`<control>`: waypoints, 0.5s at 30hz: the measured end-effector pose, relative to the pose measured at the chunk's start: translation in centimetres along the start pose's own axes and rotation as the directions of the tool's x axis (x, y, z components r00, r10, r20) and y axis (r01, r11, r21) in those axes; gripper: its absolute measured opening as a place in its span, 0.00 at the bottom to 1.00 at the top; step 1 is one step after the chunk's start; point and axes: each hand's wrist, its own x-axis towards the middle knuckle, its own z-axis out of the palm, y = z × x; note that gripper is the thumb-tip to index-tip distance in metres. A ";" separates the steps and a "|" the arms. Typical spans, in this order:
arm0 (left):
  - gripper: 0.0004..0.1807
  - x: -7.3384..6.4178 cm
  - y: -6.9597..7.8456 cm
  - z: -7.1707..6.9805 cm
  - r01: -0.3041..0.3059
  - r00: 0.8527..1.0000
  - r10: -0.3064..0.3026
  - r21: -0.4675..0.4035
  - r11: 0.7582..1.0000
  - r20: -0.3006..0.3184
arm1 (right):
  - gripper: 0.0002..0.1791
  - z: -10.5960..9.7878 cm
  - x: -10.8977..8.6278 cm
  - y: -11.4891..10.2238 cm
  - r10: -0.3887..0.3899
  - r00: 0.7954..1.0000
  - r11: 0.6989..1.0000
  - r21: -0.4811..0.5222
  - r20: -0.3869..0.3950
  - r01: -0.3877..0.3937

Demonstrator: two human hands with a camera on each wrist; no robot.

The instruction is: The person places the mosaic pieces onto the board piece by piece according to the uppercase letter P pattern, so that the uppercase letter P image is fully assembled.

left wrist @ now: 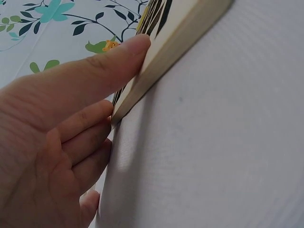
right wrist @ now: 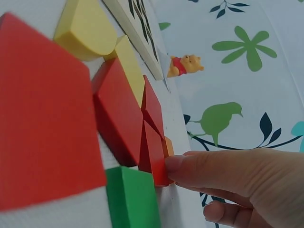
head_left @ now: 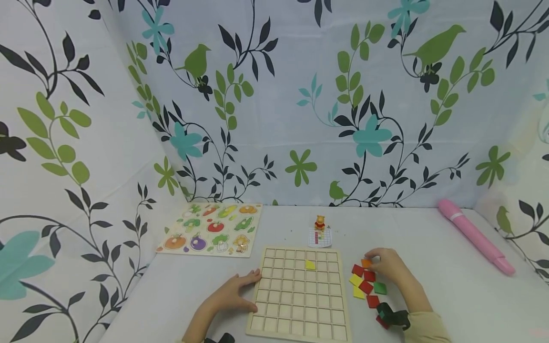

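Observation:
A wooden grid board [head_left: 300, 300] with square cells lies on the table, and one yellow block [head_left: 310, 265] sits in a cell of its upper part. My left hand [head_left: 233, 293] rests at the board's left edge; its thumb [left wrist: 135, 50] touches the edge in the left wrist view, the fingers fairly straight. To the right of the board, my right hand [head_left: 389, 263] pinches an orange block [head_left: 366, 263] at the far end of a loose group of blocks. Red blocks [right wrist: 118, 111], yellow blocks [right wrist: 85, 28] and a green block [right wrist: 133, 197] lie about it.
A small bear figure [head_left: 320, 222] stands by a gridded card [head_left: 320, 238] behind the board. At the back left lies a vegetable puzzle board [head_left: 214, 228]. A thick pink marker-shaped stick [head_left: 476, 236] lies at the right. Patterned cloth [head_left: 266, 119] hangs behind the table.

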 end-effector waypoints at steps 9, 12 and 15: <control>0.45 -0.2 0.1 0.0 -0.012 1.000 0.012 -0.004 1.000 -0.006 | 0.13 -0.1 0.0 0.0 -0.026 1.000 1.000 -0.017 -0.002 0.026; 0.45 -0.2 0.2 0.0 -0.016 1.000 0.016 -0.008 1.000 -0.008 | 0.13 0.0 0.0 0.0 -0.031 1.000 0.999 -0.023 -0.002 0.031; 0.45 -0.2 0.1 0.0 -0.013 1.000 0.013 -0.010 1.000 -0.007 | 0.13 0.0 0.0 0.1 -0.022 1.000 1.000 -0.016 -0.004 0.021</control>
